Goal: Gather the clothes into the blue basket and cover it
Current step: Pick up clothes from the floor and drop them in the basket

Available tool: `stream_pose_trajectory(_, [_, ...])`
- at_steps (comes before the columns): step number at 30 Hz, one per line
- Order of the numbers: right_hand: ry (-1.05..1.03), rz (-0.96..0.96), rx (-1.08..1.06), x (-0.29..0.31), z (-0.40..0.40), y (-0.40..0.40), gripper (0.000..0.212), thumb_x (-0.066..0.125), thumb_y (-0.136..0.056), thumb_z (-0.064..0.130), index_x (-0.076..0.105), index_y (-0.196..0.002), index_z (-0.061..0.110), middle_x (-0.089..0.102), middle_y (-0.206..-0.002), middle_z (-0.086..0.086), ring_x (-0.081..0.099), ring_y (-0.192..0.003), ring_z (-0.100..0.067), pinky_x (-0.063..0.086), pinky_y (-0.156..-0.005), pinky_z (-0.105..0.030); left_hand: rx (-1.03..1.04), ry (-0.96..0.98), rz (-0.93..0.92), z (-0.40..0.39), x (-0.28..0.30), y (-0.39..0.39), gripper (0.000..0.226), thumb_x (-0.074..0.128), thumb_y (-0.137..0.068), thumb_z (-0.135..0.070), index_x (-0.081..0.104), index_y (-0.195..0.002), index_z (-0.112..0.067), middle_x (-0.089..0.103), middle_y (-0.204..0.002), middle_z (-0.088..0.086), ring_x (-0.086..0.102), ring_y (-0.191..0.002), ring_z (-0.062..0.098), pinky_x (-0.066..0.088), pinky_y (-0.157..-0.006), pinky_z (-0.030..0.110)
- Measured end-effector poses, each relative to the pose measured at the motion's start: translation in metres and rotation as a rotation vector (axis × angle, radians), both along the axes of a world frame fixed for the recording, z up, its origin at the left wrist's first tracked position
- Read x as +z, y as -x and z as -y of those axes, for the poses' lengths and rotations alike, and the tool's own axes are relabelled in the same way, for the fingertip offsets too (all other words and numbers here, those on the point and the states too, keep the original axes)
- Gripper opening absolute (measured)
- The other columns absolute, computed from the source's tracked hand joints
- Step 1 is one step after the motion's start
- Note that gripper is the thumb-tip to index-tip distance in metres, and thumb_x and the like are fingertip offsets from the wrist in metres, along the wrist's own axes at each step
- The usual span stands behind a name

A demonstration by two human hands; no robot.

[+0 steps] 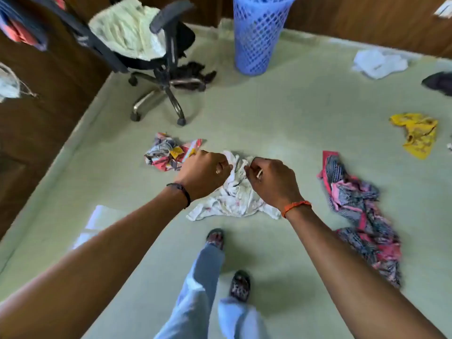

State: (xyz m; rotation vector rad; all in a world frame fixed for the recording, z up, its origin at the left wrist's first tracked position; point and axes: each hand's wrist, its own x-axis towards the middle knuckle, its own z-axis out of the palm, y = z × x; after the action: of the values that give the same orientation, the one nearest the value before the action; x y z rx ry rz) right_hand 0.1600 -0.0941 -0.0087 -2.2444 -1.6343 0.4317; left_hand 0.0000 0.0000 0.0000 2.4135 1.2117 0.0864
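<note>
Both bare arms reach forward and down, the left hand [204,172] with a dark wristband and a ring, the right hand [271,179] with an orange wristband, both knuckles-up with fingers curled closed, close together but apart, legs and sandalled feet below.

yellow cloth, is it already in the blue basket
No, the yellow cloth lies on the floor, well apart from the blue basket.

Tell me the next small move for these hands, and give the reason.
Probably lift the white garment clear of the floor. Both the left hand and right hand already pinch its top edge while most of it lies crumpled on the floor, and the blue basket stands well ahead.
</note>
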Motion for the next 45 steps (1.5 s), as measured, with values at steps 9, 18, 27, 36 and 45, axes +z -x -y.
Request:
stream_pose_trajectory(9, [0.156,-0.188,-0.139,-0.308,-0.079,-0.049,0.018,0.057,-0.091,0.035,0.059,-0.102,0.020,0.066,-0.107,0.008,0.064,-0.093,-0.021,0.042,-0.065,-0.029,-0.078,0.317,-0.115,-0.091,-0.293,-0.071,0.021,0.050,-0.092,-0.033,0.069,-0.099,-0.026,0.072,-0.097,-0.007,0.064,-0.090,0.019,0.038,-0.070,0.026])
stream_pose_trajectory(18, [0.529,-0.475,-0.477,-0.647,-0.068,-0.058,0.104,0.079,-0.074,0.033,0.013,-0.153,0.022,0.012,-0.159,-0.007,0.024,-0.145,-0.032,0.039,-0.108,-0.052,0.017,0.530,-0.207,-0.078,-0.598,-0.075,0.023,0.054,-0.091,-0.036,0.063,-0.111,-0.028,0.063,-0.119,-0.009,0.060,-0.106,0.016,0.048,-0.088,0.032])
stream_pose_trajectory(27, [0.653,-0.060,-0.098,-0.783,-0.103,-0.070,0.104,0.080,-0.069,0.030,0.016,-0.151,0.035,0.007,-0.161,-0.008,0.020,-0.140,-0.044,0.045,-0.095,-0.062,-0.100,0.406,-0.167,-0.081,-0.707,-0.087,0.059,0.068,-0.083,-0.032,0.044,-0.136,-0.020,0.040,-0.143,-0.002,0.038,-0.131,0.020,0.044,-0.099,0.037])
stream_pose_trajectory(36, [0.202,-1.044,-0.358,-0.676,-0.085,-0.084,0.024,0.044,-0.063,0.002,0.065,-0.066,0.013,0.060,-0.064,0.013,0.050,-0.065,-0.001,0.038,-0.056,-0.012,-0.352,0.361,-0.318,-0.136,-0.679,-0.105,0.133,0.081,-0.044,-0.064,0.012,-0.154,-0.033,-0.001,-0.163,0.003,0.003,-0.150,0.031,0.014,-0.118,0.053])
stream_pose_trajectory(45, [0.219,-1.309,-0.574,-0.586,-0.089,-0.147,0.097,0.083,-0.066,0.036,0.030,-0.146,0.023,0.049,-0.144,0.002,0.053,-0.127,-0.012,0.046,-0.106,-0.035,0.575,1.166,0.408,-0.115,-0.590,-0.154,0.016,0.065,-0.075,-0.015,0.068,-0.091,-0.012,0.069,-0.076,0.003,0.064,-0.068,0.015,0.053,-0.067,0.027])
